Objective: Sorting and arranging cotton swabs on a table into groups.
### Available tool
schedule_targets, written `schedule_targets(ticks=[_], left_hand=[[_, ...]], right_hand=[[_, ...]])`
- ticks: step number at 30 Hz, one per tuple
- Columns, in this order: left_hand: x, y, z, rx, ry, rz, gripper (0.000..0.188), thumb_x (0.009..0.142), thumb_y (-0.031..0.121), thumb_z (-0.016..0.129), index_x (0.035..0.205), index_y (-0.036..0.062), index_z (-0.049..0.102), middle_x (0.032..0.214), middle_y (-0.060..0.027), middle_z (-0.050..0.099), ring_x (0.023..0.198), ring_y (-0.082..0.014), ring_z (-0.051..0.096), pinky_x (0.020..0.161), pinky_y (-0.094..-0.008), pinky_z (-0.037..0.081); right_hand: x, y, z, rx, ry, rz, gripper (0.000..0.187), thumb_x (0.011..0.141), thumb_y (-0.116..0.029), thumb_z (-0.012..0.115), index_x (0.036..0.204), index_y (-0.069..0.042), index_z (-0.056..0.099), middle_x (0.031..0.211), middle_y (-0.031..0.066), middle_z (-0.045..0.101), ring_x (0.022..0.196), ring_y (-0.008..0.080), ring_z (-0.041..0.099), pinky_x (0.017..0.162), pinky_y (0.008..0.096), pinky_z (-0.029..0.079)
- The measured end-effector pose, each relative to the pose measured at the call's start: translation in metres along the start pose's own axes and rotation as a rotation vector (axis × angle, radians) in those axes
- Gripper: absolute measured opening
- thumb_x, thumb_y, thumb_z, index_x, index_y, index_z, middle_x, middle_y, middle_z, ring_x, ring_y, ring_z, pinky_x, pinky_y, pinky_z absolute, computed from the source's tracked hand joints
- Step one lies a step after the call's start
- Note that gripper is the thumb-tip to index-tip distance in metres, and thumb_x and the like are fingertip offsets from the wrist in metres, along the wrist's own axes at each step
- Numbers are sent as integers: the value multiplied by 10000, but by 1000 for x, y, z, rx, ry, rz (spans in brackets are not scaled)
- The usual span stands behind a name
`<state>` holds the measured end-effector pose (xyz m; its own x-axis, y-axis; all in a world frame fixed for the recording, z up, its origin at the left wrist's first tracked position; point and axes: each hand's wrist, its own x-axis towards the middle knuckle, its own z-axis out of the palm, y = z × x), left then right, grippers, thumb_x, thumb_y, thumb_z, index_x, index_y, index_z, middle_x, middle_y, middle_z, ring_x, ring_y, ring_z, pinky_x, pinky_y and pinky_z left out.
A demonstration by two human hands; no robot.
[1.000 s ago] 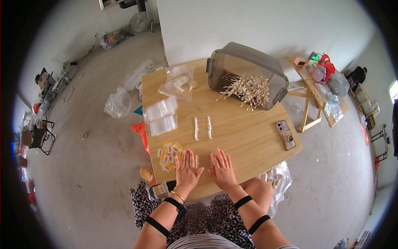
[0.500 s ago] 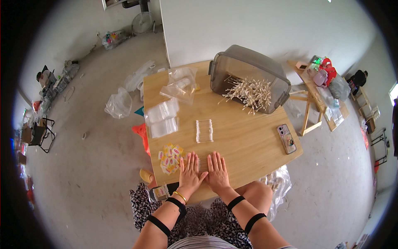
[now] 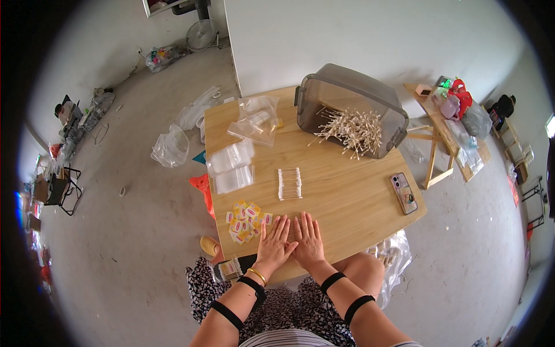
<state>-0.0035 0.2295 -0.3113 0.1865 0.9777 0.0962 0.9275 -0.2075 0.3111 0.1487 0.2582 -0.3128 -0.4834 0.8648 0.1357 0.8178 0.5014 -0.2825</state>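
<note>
My left hand (image 3: pixel 273 244) and my right hand (image 3: pixel 309 243) lie flat near the table's front edge, fingers stretched forward and thumbs close together. Between and partly under them is a row of cotton swabs (image 3: pixel 291 230), its ends covered by my fingers. Farther forward, a second, neat row of cotton swabs (image 3: pixel 289 184) lies side by side on the wooden table (image 3: pixel 347 196). A pile of small yellow-and-white paper labels (image 3: pixel 243 222) is just left of my left hand. A grey see-through bin (image 3: pixel 347 87) rests on its side at the back, loose cotton swabs (image 3: pixel 354 132) spilling from its mouth.
Stacks of clear plastic bags (image 3: pixel 232 165) lie along the left side, with a larger clear bag (image 3: pixel 256 120) behind them. A phone (image 3: pixel 403 193) is near the right edge. Packed swabs (image 3: pixel 230 269) sit by my lap. A side table (image 3: pixel 448 133) stands at the right.
The whole view has shifted slightly. My hands stay flat around the near swab row, the right one drawn a little closer to the left.
</note>
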Motion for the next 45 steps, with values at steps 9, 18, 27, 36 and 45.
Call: schedule_targets(ticks=[9, 18, 27, 36, 45], left_hand=[[6, 3, -10, 26, -24, 23, 748, 1017, 568, 317, 1548, 42, 291, 1613, -108, 293, 1519, -254, 201, 1222, -560, -16], [80, -2, -19, 73, 193, -26, 485, 1001, 414, 488, 1344, 74, 537, 1368, -128, 468, 1380, -329, 368, 1212, -598, 88], [75, -1, -14, 82, 183, 5, 424, 997, 436, 488, 1171, 68, 607, 1234, -96, 527, 1251, -284, 460, 1210, -606, 102], [40, 8, -23, -19, 126, 65, 372, 1002, 416, 494, 1140, 84, 590, 1184, -86, 546, 1186, -292, 493, 1203, -613, 110], [4, -8, -21, 92, 3, -116, 730, 1015, 562, 331, 1514, 29, 354, 1620, -150, 230, 1532, -315, 109, 1214, -590, 11]], right_hand=[[1, 2, 0, -47, -23, 35, 823, 936, -511, 512, 1542, -9, 274, 1616, 218, 219, 1525, 345, 142, 1232, 504, 113], [2, -5, -10, -51, -30, 27, 803, 971, -531, 464, 1536, 10, 279, 1621, 197, 219, 1523, 333, 147, 1235, 500, 116], [1, -5, -16, -31, -12, 39, 821, 956, -535, 479, 1529, 21, 287, 1620, 209, 213, 1524, 338, 142, 1238, 493, 109], [0, -4, -14, 27, 9, 54, 872, 921, -524, 545, 1537, 25, 261, 1612, 259, 184, 1523, 371, 125, 1241, 482, 106], [0, -3, -11, 13, -34, 67, 874, 931, -538, 502, 1548, 19, 232, 1624, 246, 161, 1527, 361, 110, 1247, 469, 88]])
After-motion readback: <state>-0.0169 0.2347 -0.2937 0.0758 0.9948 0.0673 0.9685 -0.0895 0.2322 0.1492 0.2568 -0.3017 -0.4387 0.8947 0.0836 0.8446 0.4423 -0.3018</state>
